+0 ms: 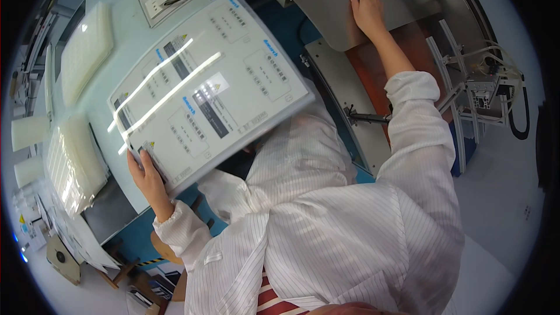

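Holding one big white printed panel sheet (210, 84) by its corner, left hand (147, 170) gripping it. Right hand (367, 9) lies flat, open, on one grey metal plate (338, 11). Two clear tray stacks (86, 49) sit left.

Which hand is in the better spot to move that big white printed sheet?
Probably the left hand: it already grips the printed sheet at its near corner. The right hand rests far away on a grey plate.
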Action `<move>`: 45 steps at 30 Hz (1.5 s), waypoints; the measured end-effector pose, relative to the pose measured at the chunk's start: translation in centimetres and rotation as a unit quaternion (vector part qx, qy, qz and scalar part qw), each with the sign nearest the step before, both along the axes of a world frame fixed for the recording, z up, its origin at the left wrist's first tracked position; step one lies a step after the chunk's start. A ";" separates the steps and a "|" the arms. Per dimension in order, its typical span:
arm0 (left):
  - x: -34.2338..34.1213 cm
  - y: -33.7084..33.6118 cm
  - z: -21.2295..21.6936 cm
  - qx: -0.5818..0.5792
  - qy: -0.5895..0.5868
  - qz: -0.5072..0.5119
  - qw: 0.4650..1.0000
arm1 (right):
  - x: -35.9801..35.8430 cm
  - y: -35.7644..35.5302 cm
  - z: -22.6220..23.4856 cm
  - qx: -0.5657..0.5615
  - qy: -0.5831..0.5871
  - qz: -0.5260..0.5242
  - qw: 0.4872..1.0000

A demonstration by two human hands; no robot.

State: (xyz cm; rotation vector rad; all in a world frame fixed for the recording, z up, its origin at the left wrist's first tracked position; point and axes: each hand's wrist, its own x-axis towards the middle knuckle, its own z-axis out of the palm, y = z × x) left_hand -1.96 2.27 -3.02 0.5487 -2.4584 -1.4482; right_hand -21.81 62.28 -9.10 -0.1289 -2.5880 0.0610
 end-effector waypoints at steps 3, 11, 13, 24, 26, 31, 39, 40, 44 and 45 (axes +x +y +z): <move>0.0 0.6 0.2 -0.038 0.009 0.006 0.999 | -2.3 1.3 -0.6 0.014 0.042 -0.026 0.999; -0.2 0.9 -0.3 -0.020 0.016 0.056 0.998 | -5.8 2.2 1.0 -0.040 -0.024 -0.105 0.993; -0.4 0.7 -0.6 -0.029 0.027 0.053 0.998 | -6.3 2.5 1.1 -0.044 -0.021 -0.113 0.992; -0.5 0.1 -0.8 -0.140 -0.018 0.053 0.989 | -7.6 3.7 1.4 -0.052 -0.041 -0.118 0.991; -0.5 0.2 -0.7 -0.158 -0.018 0.054 0.986 | -7.8 3.7 1.4 -0.013 -0.053 -0.151 0.987; -0.5 0.3 -0.6 -0.167 -0.014 0.060 0.984 | -7.6 3.4 1.5 -0.058 -0.119 -0.170 0.976; -0.5 0.1 -1.1 -0.176 0.004 0.069 0.982 | -1.1 1.2 1.0 -0.068 -0.179 -0.135 0.972; -0.4 0.1 -1.1 -0.180 0.005 0.068 0.981 | 0.4 0.7 0.9 -0.078 -0.171 -0.097 0.977; -0.5 0.2 -0.7 -0.168 0.008 0.053 0.984 | 6.7 -1.1 1.4 -0.099 -0.169 0.001 0.981; -0.5 0.3 -0.6 -0.153 0.001 0.060 0.986 | 8.1 -1.6 1.8 -0.108 -0.176 0.019 0.978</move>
